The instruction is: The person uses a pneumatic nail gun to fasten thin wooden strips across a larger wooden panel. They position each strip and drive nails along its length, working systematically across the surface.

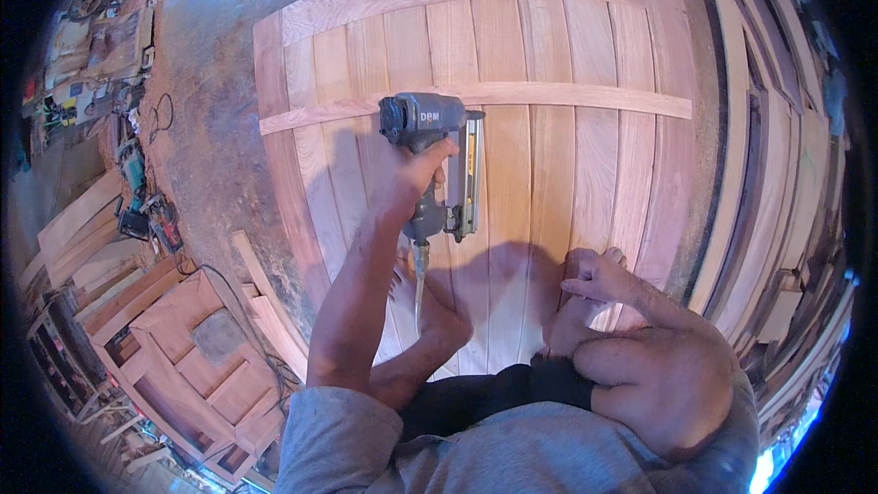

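Note:
My left hand (432,165) is wrapped round the grip of a dark pneumatic nail gun (426,117). Its nose is over a narrow wooden crosspiece (549,96), and whether they touch I cannot tell. A pale air hose (421,285) hangs from the handle's lower end. Beneath lies a large wooden panel (508,165) of upright planks inside a frame with a curved far rail. At the near right my right hand (596,276) is closed with curled fingers, just above my bent leg and bare foot; anything in it is hidden.
Long boards (732,155) are stacked along the right. A smaller framed wooden panel (197,361) lies at the lower left, with a grey block (218,337) on it. Teal power tools (133,169) and cords are on the floor at left. Both my bare feet rest on the large panel.

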### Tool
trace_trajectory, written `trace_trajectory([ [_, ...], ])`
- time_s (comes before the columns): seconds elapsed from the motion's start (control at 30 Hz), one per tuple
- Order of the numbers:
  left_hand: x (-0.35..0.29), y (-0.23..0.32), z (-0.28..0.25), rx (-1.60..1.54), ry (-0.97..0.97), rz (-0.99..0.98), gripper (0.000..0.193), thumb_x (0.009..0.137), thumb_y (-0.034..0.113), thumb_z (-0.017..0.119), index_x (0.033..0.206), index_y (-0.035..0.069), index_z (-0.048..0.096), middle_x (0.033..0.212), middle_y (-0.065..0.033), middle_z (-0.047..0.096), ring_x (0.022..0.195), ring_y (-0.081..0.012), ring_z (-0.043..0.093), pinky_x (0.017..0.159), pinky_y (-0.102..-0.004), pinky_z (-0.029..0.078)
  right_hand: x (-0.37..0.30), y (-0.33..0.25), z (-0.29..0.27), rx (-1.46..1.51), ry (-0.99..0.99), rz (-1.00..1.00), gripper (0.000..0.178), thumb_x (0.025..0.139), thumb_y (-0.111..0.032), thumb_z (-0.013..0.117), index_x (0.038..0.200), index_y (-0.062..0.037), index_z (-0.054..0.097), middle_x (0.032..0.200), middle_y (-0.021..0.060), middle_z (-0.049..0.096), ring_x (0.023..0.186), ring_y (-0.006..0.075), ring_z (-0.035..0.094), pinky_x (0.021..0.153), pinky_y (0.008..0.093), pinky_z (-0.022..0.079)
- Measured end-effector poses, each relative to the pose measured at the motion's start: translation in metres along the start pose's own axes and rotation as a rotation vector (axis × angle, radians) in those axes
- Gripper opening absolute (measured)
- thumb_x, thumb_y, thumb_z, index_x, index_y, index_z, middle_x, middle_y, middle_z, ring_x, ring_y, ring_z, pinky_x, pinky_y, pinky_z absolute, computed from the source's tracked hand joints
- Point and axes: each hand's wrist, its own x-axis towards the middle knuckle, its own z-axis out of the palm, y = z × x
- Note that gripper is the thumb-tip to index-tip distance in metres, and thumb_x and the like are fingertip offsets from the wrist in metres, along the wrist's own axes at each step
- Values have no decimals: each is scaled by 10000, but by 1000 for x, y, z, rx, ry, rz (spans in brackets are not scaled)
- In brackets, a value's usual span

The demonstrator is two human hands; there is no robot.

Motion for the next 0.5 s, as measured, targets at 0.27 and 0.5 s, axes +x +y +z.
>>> trace_trajectory([
  [0.27, 3, -5, -5, 12, 2, 42, 260, 925, 272, 746, 1062, 59, 684, 923, -71, 737, 587, -106, 569, 524, -280, 468, -4, 1, -3, -17, -104, 202, 493, 890, -459, 802, 741, -8, 668, 739, 161, 668, 709, 284, 671, 699, 429, 546],
  [0.5, -14, 19, -1, 122, 7, 43, 301, 896, 301, 767, 1064, 61, 698, 917, -66, 744, 577, -104, 556, 529, -288, 457, 5, -33, -6, -141, -152, 211, 470, 909, -469, 774, 849, -7, 707, 823, 174, 701, 772, 295, 690, 746, 435, 553],
])
